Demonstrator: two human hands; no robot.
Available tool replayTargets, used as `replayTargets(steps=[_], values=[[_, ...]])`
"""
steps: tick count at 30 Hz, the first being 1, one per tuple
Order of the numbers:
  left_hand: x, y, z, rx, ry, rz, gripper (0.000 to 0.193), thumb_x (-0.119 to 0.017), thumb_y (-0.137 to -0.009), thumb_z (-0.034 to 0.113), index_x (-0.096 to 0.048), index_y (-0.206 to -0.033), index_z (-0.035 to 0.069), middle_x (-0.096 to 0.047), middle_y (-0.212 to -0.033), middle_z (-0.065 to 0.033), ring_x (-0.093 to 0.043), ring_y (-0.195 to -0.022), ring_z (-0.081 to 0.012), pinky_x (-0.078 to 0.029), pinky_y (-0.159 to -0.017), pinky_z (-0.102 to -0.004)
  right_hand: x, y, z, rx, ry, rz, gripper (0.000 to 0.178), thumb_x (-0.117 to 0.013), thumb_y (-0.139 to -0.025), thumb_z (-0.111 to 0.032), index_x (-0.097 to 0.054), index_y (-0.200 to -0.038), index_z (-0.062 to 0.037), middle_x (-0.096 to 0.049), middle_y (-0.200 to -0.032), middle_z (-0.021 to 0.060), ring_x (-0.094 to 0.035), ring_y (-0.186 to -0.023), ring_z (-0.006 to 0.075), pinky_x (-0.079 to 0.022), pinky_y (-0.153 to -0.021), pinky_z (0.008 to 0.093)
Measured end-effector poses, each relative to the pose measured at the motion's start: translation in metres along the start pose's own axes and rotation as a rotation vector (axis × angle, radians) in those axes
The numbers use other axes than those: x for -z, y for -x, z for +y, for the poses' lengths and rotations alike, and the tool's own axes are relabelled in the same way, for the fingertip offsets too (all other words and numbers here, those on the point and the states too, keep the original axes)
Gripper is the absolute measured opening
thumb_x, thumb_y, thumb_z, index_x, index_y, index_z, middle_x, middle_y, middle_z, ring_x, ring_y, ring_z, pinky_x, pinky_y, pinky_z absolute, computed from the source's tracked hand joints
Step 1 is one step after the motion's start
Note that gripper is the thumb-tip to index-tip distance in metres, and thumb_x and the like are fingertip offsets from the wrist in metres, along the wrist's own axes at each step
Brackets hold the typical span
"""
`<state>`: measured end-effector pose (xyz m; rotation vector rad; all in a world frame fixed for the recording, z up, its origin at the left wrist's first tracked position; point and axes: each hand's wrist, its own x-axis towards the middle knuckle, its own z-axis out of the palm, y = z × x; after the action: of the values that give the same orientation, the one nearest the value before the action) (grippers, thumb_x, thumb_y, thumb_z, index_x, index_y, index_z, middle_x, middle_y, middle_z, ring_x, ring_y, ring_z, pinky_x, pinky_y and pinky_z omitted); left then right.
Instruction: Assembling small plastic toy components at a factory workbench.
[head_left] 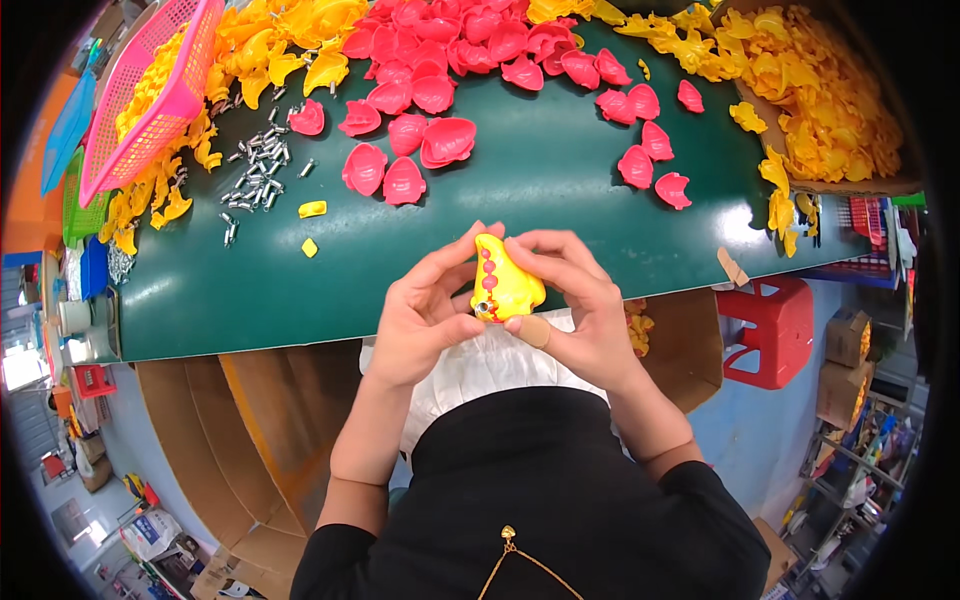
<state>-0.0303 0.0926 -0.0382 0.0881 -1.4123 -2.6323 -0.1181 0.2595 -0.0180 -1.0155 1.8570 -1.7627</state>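
Note:
Just beyond the table's near edge, both hands hold a small yellow plastic toy part [514, 287] with a row of reddish-pink dots and a shiny round spot low on its left. My left hand [418, 312] has its fingers closed on the left side. My right hand [580, 305] grips the other side, fingertips on top and thumb below; a tan bandage wraps that thumb. The inner face of the part is hidden. Ahead lie pink-red shell pieces [447, 142], two small yellow pieces [312, 209] and small metal cylinders [262, 160].
Yellow parts are heaped in a pink basket [185, 75] at far left and a cardboard box [890, 186] at far right. Open cartons [195, 440] stand below the green table [560, 215]. To the right is a red stool [785, 330].

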Motion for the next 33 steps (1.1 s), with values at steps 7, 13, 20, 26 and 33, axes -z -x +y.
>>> replayTargets(steps=[7, 13, 20, 26, 33], values=[[-0.009, 0.007, -0.010, -0.003, 0.184, 0.257, 0.054, -0.074, -0.081, 0.009, -0.044, -0.125, 0.001, -0.050, -0.125, -0.0104, -0.055, -0.111, -0.0216, -0.052, -0.092, -0.0344, -0.004, -0.013, -0.012, -0.045, 0.158, -0.056, 0.066, -0.082, -0.068, -0.010, -0.056, -0.128, -0.0014, -0.051, -0.119, 0.0110, -0.053, -0.107, 0.0199, -0.047, -0.090, 0.0344], [-0.001, 0.005, -0.010, 0.086, 0.208, 0.186, 0.068, -0.085, -0.069, 0.017, -0.050, -0.125, 0.000, -0.054, -0.110, -0.0058, -0.057, -0.108, -0.0184, -0.049, -0.096, -0.0321, -0.003, -0.014, 0.003, -0.029, -0.140, 0.010, 0.057, -0.079, -0.070, 0.003, -0.058, -0.123, 0.0035, -0.063, -0.115, 0.0168, -0.062, -0.105, 0.0215, -0.055, -0.089, 0.0334], [0.011, 0.013, -0.020, -0.223, 0.279, 0.294, 0.042, -0.083, -0.069, 0.013, -0.064, -0.105, 0.002, -0.056, -0.104, -0.0047, -0.056, -0.106, -0.0182, -0.046, -0.093, -0.0304, -0.031, -0.010, 0.021, -0.192, -0.599, 0.084, 0.061, -0.077, -0.073, 0.001, -0.053, -0.129, 0.0049, -0.060, -0.121, 0.0213, -0.059, -0.112, 0.0231, -0.048, -0.097, 0.0344], [0.024, 0.026, 0.011, -0.380, -0.577, 0.414, 0.035, -0.077, -0.075, 0.006, -0.067, -0.108, 0.001, -0.060, -0.099, -0.0042, -0.060, -0.093, -0.0161, -0.050, -0.080, -0.0296, -0.036, -0.029, 0.006, -0.116, -0.398, -0.054, 0.068, -0.077, -0.075, -0.004, -0.046, -0.135, 0.0002, -0.053, -0.132, 0.0175, -0.055, -0.117, 0.0237, -0.044, -0.100, 0.0351], [0.066, -0.005, 0.086, -0.238, -1.192, 0.328, 0.023, -0.065, -0.087, 0.012, -0.068, -0.107, 0.001, -0.068, -0.099, -0.0076, -0.062, -0.089, -0.0137, -0.049, -0.078, -0.0293, -0.030, -0.043, 0.020, 0.053, 0.108, -0.134, 0.052, -0.077, -0.070, 0.005, -0.057, -0.118, -0.0021, -0.054, -0.129, 0.0146, -0.058, -0.112, 0.0214, -0.051, -0.092, 0.0321]])
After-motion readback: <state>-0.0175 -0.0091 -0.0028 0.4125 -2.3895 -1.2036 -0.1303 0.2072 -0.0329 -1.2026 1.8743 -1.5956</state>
